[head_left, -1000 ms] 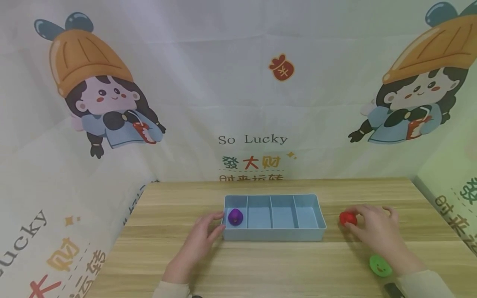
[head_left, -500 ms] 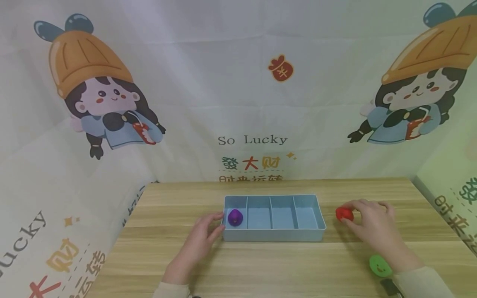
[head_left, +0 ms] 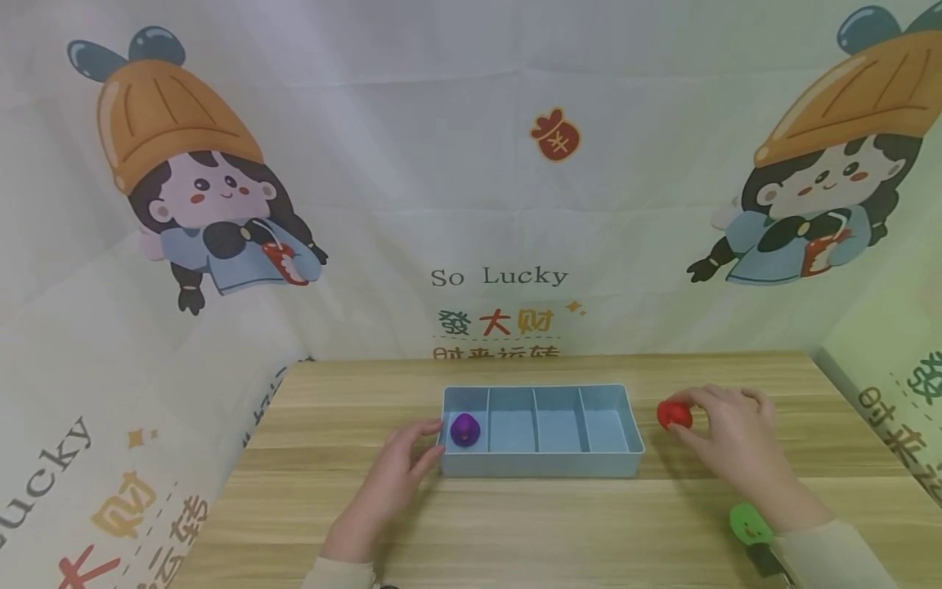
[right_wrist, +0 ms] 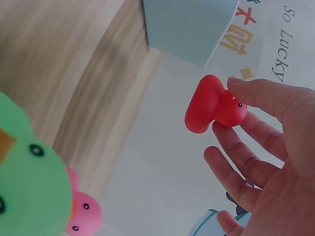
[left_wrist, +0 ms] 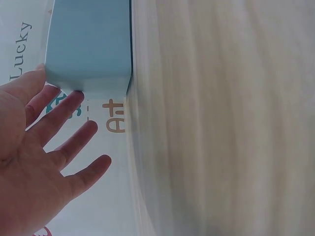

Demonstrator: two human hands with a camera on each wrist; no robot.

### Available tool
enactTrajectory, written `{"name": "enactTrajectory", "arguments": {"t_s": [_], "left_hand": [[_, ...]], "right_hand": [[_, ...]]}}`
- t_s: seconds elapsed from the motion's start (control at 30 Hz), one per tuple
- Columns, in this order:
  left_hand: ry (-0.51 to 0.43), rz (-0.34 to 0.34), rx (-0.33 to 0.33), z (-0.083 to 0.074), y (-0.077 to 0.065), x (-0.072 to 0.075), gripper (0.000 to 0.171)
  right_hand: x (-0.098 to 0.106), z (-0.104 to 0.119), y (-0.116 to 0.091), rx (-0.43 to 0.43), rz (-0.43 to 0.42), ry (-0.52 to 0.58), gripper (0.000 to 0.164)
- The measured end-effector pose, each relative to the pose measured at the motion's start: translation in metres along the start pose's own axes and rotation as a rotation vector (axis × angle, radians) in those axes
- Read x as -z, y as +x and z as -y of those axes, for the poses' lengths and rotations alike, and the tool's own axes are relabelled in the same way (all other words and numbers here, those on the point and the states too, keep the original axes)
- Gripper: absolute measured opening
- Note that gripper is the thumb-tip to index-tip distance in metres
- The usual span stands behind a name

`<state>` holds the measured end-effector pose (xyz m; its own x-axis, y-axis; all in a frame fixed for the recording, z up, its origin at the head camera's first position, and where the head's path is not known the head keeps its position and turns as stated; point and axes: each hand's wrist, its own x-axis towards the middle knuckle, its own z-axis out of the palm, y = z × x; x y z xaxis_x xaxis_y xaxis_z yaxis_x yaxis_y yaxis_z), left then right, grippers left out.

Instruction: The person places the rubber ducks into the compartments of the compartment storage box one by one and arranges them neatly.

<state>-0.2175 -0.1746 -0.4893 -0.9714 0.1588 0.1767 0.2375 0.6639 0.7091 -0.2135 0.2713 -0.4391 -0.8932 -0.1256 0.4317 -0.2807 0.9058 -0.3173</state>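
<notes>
A red rubber duck (right_wrist: 204,105) is pinched by the head between the thumb and fingers of my right hand (head_left: 736,433), just right of the box in the head view. The right wrist view shows the duck held off the wooden table. My left hand (left_wrist: 51,147) rests its fingertips against the left end of a pale blue box (head_left: 540,465), fingers extended and spread. The box has several compartments in a row. A small purple duck (head_left: 464,430) sits in the leftmost one.
A green duck (head_left: 749,523) stands on the wooden table (head_left: 559,523) beside my right wrist. Behind it in the right wrist view is a pink duck (right_wrist: 86,214), hidden in the head view. A printed cloth (head_left: 412,164) hangs behind the table.
My right hand has moved a little to the left and away from me with the red duck, nearer the box. The left hand and the box have stayed put.
</notes>
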Motion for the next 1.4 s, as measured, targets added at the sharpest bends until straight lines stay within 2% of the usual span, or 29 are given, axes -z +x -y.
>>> {"name": "enactTrajectory", "arguments": {"t_s": [0.23, 0.5, 1.4], "left_hand": [[0.005, -0.005, -0.015, 0.000, 0.000, 0.000, 0.042], [0.002, 0.004, 0.005, 0.000, 0.001, 0.000, 0.043], [-0.023, 0.025, 0.027, 0.000, 0.000, 0.001, 0.044]], "right_hand": [[0.003, 0.007, 0.004, 0.004, -0.002, -0.008, 0.029], [0.003, 0.012, 0.008, -0.003, 0.027, 0.012, 0.030], [-0.007, 0.036, 0.019, 0.047, 0.024, 0.038, 0.030]]}}
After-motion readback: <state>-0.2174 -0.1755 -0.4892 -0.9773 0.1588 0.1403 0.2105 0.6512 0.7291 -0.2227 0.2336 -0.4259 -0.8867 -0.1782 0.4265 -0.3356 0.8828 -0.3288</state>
